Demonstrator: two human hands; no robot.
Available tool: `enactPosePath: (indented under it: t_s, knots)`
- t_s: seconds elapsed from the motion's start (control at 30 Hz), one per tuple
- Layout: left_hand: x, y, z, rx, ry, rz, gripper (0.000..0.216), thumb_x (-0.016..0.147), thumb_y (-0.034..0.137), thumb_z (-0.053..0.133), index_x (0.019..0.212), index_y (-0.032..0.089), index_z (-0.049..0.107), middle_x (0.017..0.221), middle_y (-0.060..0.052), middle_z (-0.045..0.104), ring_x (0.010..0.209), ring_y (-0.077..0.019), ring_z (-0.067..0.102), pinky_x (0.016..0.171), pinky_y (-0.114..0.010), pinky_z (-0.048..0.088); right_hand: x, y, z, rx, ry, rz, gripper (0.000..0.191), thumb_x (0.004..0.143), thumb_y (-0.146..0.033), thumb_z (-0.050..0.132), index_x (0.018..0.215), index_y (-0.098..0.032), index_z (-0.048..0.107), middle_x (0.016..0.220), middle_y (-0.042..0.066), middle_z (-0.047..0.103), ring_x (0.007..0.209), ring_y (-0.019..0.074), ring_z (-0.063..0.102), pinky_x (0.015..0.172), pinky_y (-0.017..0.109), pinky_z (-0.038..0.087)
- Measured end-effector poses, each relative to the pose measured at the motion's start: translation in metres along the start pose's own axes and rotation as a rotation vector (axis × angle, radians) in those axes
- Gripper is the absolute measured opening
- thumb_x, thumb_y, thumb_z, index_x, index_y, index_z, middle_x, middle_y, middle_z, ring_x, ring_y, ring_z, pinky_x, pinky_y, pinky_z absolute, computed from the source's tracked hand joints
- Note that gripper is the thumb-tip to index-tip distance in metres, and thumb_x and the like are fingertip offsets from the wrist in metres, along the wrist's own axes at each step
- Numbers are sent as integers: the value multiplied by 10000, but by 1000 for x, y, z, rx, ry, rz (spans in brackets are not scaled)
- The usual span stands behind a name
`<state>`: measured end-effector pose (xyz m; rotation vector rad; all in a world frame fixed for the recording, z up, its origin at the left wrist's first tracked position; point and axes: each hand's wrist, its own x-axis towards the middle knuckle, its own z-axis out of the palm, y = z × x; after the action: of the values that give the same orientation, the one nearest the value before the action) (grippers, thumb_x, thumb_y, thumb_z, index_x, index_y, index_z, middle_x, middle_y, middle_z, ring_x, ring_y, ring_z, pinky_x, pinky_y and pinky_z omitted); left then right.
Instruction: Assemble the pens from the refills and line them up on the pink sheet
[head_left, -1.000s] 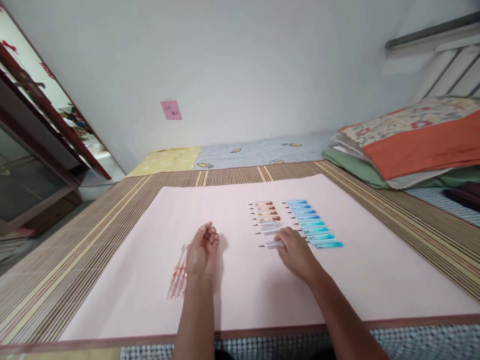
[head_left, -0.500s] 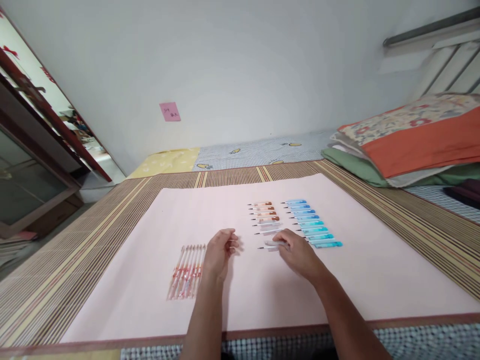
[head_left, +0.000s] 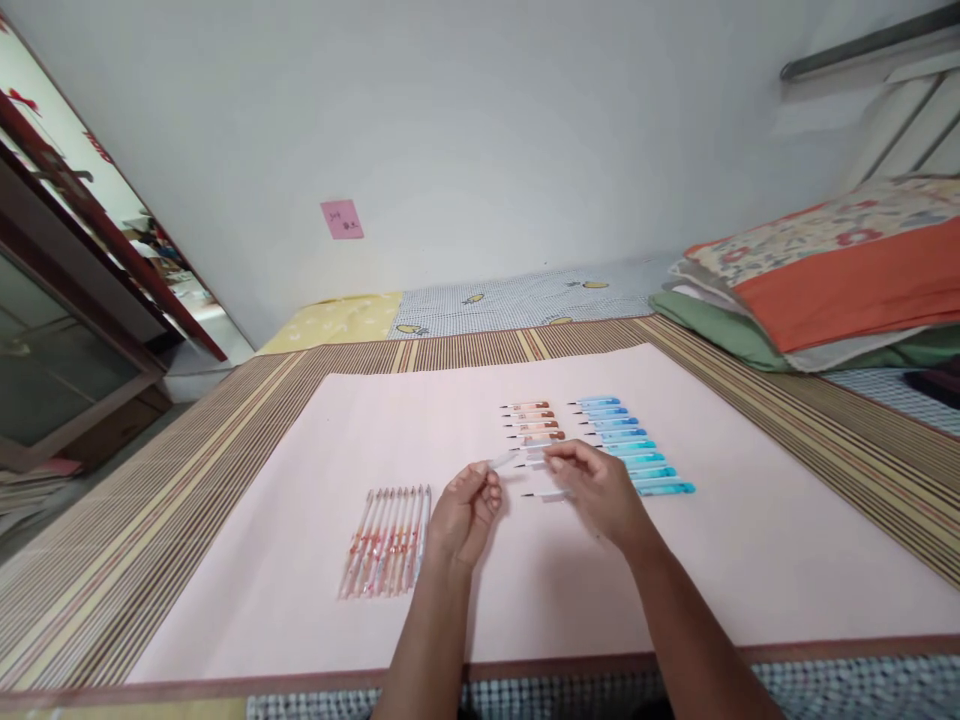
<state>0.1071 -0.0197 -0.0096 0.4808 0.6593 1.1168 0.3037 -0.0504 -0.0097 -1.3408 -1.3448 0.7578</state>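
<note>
Seen from above, two bare hands work over a large pale pink sheet (head_left: 285,620) spread on a striped mat (head_left: 105,600). The left hand (head_left: 466,510), palm turned partly up, pinches a small translucent piece (head_left: 502,461) between thumb and fingers, raised in front of the pens and pointing toward the right hand (head_left: 600,490). The right hand's fingers are bent, thumb and forefinger close together; whether they grip anything cannot be told. Beneath it lies the nearest of three pale pens (head_left: 529,465), its dark tip facing left and its other end hidden by the hand. Just beyond these, in the same column, lie four brown pens (head_left: 538,414), tips also to the left. To their right runs a column of blue and teal pens (head_left: 622,433), partly covered by the right hand. Left of the left forearm, a row of pink-patterned pens (head_left: 386,545) lies side by side, tips pointing away from the person. Folded bedding (head_left: 847,310) is piled at the right, and a pink note (head_left: 342,220) with handwriting is stuck to the white wall (head_left: 525,150)
</note>
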Motion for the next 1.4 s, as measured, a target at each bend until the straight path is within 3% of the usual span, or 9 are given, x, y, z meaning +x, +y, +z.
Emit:
enactPosePath:
  t_s: [0.1,0.23,0.4,0.6,0.77,0.93,1.1,1.23,1.4]
  knots:
    - [4,3,-3,-101,73,-3,186,759,196,815,759,102,655,657,-18,631,530,-62,557,502,-157,463,2,20,-11,-386,80,12,146,852,-248,544,880,-206,681,942,62,688,894,231,623,796,358,466]
    - [6,4,-1,-157,117,-14,130,851,150,710,751,86,660,647,-33,625,513,-67,551,482,-160,463,-1,31,-18,-632,-57,52,166,779,-141,550,877,-203,669,973,64,660,946,235,597,804,341,436]
    - [6,6,1,-217,178,-28,162,902,118,627,748,78,660,643,-45,614,517,-73,554,486,-158,464,-6,19,-22,-605,-217,92,109,776,-163,563,735,-220,645,886,39,647,859,212,593,742,313,411]
    - [6,7,-1,-240,199,-29,237,945,122,545,745,75,662,634,-48,604,516,-75,538,489,-161,456,-3,28,-28,-647,-108,48,204,838,-153,481,727,-212,641,861,39,635,840,199,582,749,305,395]
    - [7,6,-1,-229,203,-27,217,932,118,563,746,71,665,639,-53,607,520,-77,540,490,-163,455,-4,29,-28,-664,-174,89,171,803,-121,533,843,-202,678,939,57,642,910,213,587,761,298,393]
    - [7,5,0,-226,198,-33,201,924,112,578,742,81,657,645,-51,617,518,-73,542,491,-158,454,-6,18,-27,-719,-214,118,160,747,-65,555,717,-196,642,902,52,625,832,192,574,692,282,363]
    - [6,4,1,-221,201,-46,194,921,105,582,739,84,645,659,-57,627,517,-76,554,485,-161,456,-4,27,-24,-764,-199,71,180,734,-44,518,649,-192,576,835,44,613,773,176,557,661,279,357]
    - [5,2,1,-218,189,-51,148,900,100,612,757,93,650,651,-51,625,512,-75,549,483,-160,466,-5,27,-25,-637,-121,57,142,687,-82,539,618,-205,529,735,19,599,698,169,539,613,277,366]
    - [5,0,2,-243,210,-70,185,917,75,566,749,91,643,661,-63,639,513,-75,555,477,-156,477,-3,10,-31,-122,45,119,77,733,-281,645,731,-211,614,592,-34,535,556,141,485,527,266,380]
